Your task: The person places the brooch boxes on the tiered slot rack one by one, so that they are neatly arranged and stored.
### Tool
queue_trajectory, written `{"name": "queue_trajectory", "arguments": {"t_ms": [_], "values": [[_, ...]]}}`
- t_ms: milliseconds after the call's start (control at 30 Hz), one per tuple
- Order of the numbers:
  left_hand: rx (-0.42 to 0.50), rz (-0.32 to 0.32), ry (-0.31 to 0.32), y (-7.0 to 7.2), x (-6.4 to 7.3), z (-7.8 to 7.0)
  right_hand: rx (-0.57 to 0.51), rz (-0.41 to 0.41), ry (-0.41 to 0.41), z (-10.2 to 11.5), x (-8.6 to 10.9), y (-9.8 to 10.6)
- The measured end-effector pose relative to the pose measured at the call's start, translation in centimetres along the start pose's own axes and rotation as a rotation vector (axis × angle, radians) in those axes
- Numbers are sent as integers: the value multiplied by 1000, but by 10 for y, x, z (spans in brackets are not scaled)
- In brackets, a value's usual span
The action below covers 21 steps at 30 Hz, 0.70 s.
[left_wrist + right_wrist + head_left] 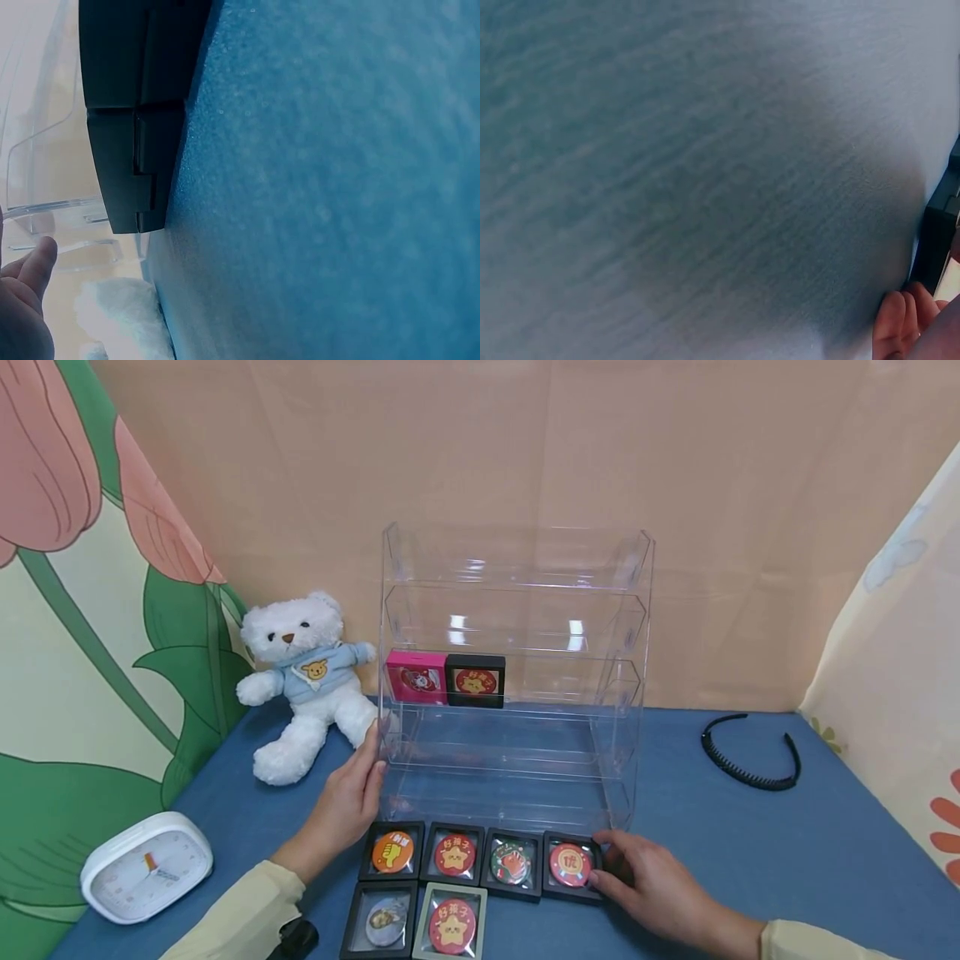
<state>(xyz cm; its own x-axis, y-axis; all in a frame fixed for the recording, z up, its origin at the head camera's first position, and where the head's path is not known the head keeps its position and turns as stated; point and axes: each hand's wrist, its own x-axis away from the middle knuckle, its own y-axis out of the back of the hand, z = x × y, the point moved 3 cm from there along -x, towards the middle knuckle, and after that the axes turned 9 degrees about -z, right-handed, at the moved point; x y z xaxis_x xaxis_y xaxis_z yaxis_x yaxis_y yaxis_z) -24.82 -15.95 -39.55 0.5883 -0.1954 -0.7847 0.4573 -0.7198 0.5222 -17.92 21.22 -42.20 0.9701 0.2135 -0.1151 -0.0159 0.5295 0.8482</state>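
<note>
My right hand (660, 883) grips the right edge of a black display case (570, 865) with a round red badge, at the end of a front row of cases on the table. Its fingers (892, 322) also show beside a black case in the right wrist view. With fairly straight fingers, my left hand (347, 802) touches the lower left side of a clear tiered rack (517, 768). A pink case (417, 677) and a black case (476, 681) stand on a middle tier. Other badge cases lie in front, including a grey-framed one (450, 923).
A white teddy bear (307, 685) in a blue top sits left of the rack. At the front left is a white clock (147, 867). A black headband (750, 772) lies on the blue tablecloth (720, 843) to the right.
</note>
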Motion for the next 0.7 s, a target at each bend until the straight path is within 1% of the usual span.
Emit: {"name": "queue_trajectory", "arguments": {"t_ms": [67,200,267,333,467,567,700], "values": [[1,5,4,0,0,0,-13,11,2,-1,1,1],[5,7,5,0,0,0,-63,50,41,-3,4,5],[5,8,7,1,0,0,-69,66,64,-4,6,8],[3,8,9,2,-1,0,-69,87,68,-6,8,10],[-1,14,8,2,-1,0,-54,136,46,-10,10,11],[4,18,10,1,0,0,-68,169,24,-12,11,11],[6,23,15,1,0,0,-107,181,-4,-13,11,11]]}}
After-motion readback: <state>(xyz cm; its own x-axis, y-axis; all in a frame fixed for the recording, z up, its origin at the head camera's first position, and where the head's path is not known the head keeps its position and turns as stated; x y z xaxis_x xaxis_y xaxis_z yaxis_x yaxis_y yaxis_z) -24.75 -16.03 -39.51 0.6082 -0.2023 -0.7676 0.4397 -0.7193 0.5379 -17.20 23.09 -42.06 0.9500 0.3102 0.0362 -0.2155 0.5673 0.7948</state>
